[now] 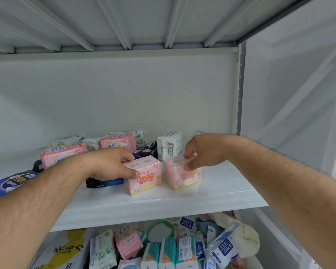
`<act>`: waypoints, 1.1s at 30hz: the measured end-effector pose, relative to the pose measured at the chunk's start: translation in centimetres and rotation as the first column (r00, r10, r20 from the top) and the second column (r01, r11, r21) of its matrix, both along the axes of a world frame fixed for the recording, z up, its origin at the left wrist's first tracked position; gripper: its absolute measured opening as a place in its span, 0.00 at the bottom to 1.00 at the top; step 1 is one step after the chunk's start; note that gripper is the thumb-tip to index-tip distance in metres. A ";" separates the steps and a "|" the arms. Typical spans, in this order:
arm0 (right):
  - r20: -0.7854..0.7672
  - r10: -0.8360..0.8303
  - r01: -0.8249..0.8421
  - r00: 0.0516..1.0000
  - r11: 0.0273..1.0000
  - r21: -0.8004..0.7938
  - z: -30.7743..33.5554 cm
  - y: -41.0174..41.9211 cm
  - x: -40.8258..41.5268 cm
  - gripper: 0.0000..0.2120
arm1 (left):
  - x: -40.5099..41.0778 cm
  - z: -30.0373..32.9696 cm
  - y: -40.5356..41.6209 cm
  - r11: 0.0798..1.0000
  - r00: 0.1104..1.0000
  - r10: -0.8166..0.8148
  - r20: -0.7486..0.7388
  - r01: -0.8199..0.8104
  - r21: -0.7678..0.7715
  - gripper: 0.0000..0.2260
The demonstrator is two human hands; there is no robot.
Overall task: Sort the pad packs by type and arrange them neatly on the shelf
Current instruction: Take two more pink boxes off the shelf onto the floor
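Note:
Two matching pink box-shaped pad packs stand side by side near the front of the white shelf point(217, 193). My left hand point(109, 164) grips the left pink pack point(146, 180) from its top and left side. My right hand point(202, 150) pinches the top of the right pink pack point(184, 177). Behind them lie mixed packs: two flat pink packs point(60, 152) point(118, 142), a white upright pack point(169, 144), a black pack point(146, 149), white-green packs point(68, 139) and a dark blue pack point(10, 181) at the far left.
A black and blue pack point(105, 183) lies under my left hand. The shelf's right upright point(239, 90) stands just past the packs. The lower shelf holds a jumble of packs point(163, 247) and a yellow-white carton point(66, 251).

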State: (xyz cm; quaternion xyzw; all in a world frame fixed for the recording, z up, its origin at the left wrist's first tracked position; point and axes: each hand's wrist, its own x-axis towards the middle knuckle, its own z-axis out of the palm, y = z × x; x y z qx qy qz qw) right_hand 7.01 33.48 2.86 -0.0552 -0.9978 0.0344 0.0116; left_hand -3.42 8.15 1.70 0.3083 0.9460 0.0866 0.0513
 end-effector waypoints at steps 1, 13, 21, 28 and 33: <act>-0.010 -0.008 0.008 1.000 1.000 0.005 0.0 0.0 -0.2 0.21 | 0.1 0.1 0.0 1.000 1.000 0.001 0.004 -0.001 -0.003 0.19; 0.086 -0.016 0.022 0.996 0.997 -0.069 -0.6 1.6 -0.2 0.33 | 0.1 -1.2 -1.5 0.986 0.998 0.040 0.055 -0.048 0.159 0.15; -0.014 0.062 -0.063 0.998 0.987 -0.148 -0.5 -1.4 5.4 0.29 | 3.6 -0.9 -4.6 0.956 0.999 0.039 0.010 -0.041 0.290 0.20; -0.138 0.028 -0.055 0.990 0.979 -0.194 -2.8 -9.3 15.1 0.31 | 8.4 -0.4 -9.6 0.939 0.989 -0.133 -0.061 0.145 0.312 0.25; -0.029 -0.019 0.012 0.999 0.968 -0.250 -8.8 -16.8 22.1 0.27 | 12.9 -3.3 -14.4 0.905 0.965 -0.243 -0.103 0.263 0.335 0.25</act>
